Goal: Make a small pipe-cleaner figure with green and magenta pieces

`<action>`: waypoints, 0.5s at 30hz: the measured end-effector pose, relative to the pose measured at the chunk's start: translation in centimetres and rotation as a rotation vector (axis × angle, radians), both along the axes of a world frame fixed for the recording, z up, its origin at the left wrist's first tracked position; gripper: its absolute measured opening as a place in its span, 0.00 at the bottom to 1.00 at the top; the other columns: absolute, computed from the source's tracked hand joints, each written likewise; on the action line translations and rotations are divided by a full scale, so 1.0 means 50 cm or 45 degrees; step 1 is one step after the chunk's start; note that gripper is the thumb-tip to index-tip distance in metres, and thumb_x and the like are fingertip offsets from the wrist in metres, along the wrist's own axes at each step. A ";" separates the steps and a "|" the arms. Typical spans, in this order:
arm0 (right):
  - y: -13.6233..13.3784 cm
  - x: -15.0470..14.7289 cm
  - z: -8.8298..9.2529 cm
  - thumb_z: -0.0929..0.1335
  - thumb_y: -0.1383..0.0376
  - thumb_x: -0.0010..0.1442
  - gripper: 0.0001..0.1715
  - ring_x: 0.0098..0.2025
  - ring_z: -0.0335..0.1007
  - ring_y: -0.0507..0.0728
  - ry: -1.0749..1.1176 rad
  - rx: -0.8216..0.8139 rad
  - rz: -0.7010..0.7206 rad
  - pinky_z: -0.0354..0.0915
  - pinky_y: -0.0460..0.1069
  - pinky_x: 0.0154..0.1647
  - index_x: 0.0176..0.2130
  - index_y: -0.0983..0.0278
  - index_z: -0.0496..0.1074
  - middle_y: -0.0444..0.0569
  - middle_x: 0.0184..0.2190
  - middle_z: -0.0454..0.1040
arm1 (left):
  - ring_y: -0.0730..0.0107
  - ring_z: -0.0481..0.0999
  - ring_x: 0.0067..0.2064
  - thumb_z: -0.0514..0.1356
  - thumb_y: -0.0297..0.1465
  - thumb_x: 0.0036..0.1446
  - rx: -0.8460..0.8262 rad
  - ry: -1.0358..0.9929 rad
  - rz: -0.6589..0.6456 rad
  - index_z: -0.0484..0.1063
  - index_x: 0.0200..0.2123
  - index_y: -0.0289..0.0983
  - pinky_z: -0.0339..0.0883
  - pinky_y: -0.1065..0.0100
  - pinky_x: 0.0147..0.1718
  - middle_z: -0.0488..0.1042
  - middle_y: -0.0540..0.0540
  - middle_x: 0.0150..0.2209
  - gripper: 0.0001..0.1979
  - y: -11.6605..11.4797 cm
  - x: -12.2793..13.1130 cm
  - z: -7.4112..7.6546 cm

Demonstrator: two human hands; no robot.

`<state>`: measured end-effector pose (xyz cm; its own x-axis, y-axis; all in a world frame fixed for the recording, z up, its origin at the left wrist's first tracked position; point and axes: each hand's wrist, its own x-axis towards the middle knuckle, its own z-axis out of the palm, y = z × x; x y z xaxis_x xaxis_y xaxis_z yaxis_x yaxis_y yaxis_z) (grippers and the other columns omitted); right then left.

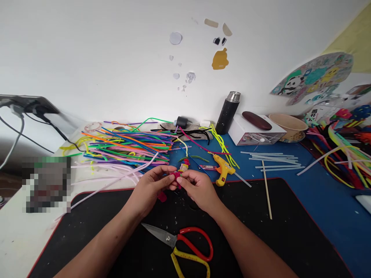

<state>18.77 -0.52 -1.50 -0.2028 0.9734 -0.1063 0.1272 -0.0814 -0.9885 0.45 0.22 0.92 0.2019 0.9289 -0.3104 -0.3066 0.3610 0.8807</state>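
My left hand [155, 181] and my right hand [199, 187] meet above the black mat, fingertips pinched together. Between them is a small magenta fuzzy pipe cleaner piece [176, 175], partly hidden by the fingers. A bit of green shows beside it. Under my left fingers another magenta fuzzy piece [162, 197] pokes out. Just beyond the fingertips is a small yellow-and-red item [184, 165], whose kind I cannot make out. Nearer to me, scissors [174, 239] with one red and one yellow handle lie with their blades together, pointing left.
A yellow glue gun [224, 170] lies right of my hands, with clear glue sticks [278, 158] and a wooden stick [266, 189] farther right. Many coloured pipe cleaners [127, 143] are heaped at the back left. A black thermos [228, 112] stands by a white box [255, 131].
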 end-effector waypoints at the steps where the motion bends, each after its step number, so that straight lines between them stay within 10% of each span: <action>1: 0.001 0.001 0.001 0.72 0.48 0.64 0.20 0.19 0.54 0.50 -0.005 0.007 0.001 0.50 0.46 0.20 0.36 0.62 0.77 0.38 0.18 0.63 | 0.70 0.80 0.31 0.79 0.39 0.45 0.046 0.037 -0.010 0.83 0.42 0.37 0.77 0.69 0.34 0.82 0.48 0.34 0.22 0.000 -0.001 0.001; 15: -0.002 0.006 0.015 0.70 0.56 0.65 0.14 0.24 0.55 0.52 -0.236 0.208 0.040 0.54 0.48 0.27 0.31 0.62 0.77 0.39 0.19 0.63 | 0.69 0.72 0.27 0.75 0.49 0.49 0.203 0.369 -0.152 0.81 0.33 0.37 0.71 0.71 0.21 0.75 0.48 0.27 0.21 0.002 -0.015 0.008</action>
